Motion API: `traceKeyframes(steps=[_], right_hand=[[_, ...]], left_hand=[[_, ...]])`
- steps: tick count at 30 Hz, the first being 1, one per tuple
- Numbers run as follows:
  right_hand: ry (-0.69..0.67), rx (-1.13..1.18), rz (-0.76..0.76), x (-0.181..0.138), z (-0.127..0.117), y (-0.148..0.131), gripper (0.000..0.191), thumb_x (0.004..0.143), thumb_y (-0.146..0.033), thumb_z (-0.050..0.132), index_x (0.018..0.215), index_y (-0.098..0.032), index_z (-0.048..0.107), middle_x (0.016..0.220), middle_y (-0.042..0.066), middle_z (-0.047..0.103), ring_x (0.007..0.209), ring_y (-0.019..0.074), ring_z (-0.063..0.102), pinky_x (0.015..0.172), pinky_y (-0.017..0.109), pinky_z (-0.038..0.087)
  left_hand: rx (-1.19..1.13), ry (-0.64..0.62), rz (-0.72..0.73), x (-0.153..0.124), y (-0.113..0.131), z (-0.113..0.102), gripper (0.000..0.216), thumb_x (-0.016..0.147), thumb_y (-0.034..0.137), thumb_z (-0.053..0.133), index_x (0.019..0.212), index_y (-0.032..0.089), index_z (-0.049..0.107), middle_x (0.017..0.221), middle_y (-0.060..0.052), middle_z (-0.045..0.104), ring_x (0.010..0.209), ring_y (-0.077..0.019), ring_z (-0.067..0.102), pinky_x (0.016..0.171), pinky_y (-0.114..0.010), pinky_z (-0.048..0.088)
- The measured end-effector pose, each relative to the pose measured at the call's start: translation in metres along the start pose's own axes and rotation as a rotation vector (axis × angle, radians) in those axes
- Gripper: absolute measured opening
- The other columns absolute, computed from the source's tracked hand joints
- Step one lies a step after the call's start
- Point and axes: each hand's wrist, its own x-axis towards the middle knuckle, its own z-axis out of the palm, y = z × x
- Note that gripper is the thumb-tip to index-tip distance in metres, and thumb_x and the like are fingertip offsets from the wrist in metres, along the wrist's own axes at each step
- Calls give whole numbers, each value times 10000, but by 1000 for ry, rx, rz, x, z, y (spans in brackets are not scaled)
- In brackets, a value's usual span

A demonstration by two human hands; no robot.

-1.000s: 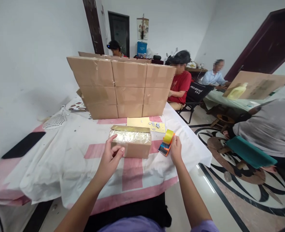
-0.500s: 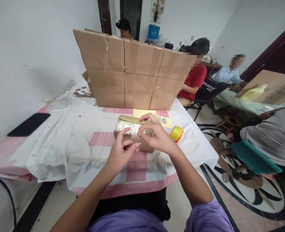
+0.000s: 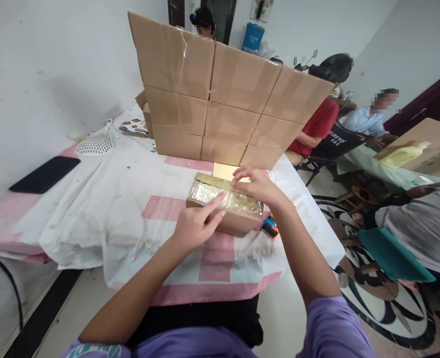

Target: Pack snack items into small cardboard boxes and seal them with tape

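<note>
In a white-walled room, a table (image 3: pixel 121 204) under a white and pink cloth bears a tall cardboard wall (image 3: pixel 233 112), with a small taped cardboard box (image 3: pixel 238 219) standing before it near the front edge. The left hand (image 3: pixel 197 223) lies against the box's front with forefinger stretched over its shiny top and thumb apart, grasping nothing, while the right hand (image 3: pixel 255 184) curls its fingers above the back edge, whether pinching anything I cannot tell. Beside the box's right end sits a tape dispenser (image 3: pixel 270 227), partly behind the right forearm.
</note>
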Motion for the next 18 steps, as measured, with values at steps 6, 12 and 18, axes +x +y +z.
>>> traceKeyframes(steps=[6,12,18], right_hand=[[189,-404,83,16,16,33,156,738,-284,732,823,-198,634,1187,95,517,1157,297,516,1033,474,405],[500,-638,336,22,-33,89,217,751,-305,696,906,-209,579,1274,138,470,1162,338,493,981,570,389],[366,-708,562,40,-82,142,115,877,-253,613,938,-198,693,1050,117,672,982,282,641,901,466,499]], left_hand=[[209,11,81,-4,-9,19,312,993,352,565,1208,264,774,545,25,689,450,-119,570,498,-264,317],[179,47,97,-16,-11,17,292,1012,342,566,1192,269,784,541,28,692,444,-100,557,498,-241,344],[190,139,114,-22,-9,23,273,1015,300,581,1181,240,789,498,25,648,424,-90,508,487,-242,338]])
